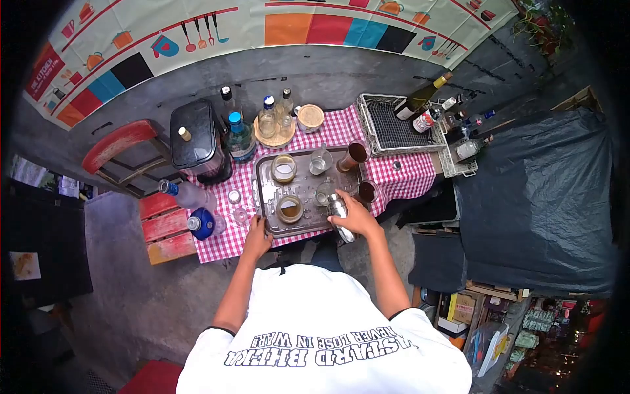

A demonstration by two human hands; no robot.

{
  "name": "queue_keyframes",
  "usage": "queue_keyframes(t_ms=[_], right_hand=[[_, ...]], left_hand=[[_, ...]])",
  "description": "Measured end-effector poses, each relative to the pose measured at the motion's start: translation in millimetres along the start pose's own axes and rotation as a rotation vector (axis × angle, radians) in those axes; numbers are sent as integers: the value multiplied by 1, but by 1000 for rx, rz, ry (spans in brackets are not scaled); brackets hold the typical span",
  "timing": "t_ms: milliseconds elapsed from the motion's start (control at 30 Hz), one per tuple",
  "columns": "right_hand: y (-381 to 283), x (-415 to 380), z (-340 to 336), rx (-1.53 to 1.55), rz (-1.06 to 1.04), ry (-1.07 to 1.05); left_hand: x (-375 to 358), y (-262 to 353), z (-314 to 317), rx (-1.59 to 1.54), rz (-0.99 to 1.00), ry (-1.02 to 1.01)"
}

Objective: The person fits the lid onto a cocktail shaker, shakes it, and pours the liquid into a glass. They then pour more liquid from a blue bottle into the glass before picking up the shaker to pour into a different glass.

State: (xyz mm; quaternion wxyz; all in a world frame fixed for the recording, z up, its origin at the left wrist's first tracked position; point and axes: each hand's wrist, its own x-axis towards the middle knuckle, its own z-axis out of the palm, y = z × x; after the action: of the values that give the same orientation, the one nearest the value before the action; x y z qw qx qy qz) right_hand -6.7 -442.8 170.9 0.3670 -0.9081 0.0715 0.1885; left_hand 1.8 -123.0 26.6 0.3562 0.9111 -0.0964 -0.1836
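Note:
My right hand (358,219) is wrapped round a shiny metal cocktail shaker (338,211), tilted at the front right of the brown serving tray (262,190). Just beyond the shaker stands a clear glass (323,194), partly hidden. At the tray's front left corner, my left hand (258,238) grips the rim. On the tray, one round glass (289,209) holds amber liquid, and behind it is another round glass (283,169). A clear glass pitcher (320,160) and a tall brownish cup (353,157) stand toward the back right. A dark-filled glass (367,191) is by the right edge.
A checked cloth (223,243) covers the table. Left are a black bin (197,144), a clear bottle (187,195) and a blue bottle (202,224). Several bottles stand behind the tray, near a lidded mug (310,118). A wire basket (380,125) with bottles is at back right.

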Motion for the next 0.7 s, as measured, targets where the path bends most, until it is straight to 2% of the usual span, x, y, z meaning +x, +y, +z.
queue_keyframes(t_ms=[400,700], right_hand=[[-2,4,-12,-108,22,-73],[3,3,-16,-131,-13,-52]], left_hand=[[0,2,2,39,-34,29],[1,-2,5,62,-15,59]])
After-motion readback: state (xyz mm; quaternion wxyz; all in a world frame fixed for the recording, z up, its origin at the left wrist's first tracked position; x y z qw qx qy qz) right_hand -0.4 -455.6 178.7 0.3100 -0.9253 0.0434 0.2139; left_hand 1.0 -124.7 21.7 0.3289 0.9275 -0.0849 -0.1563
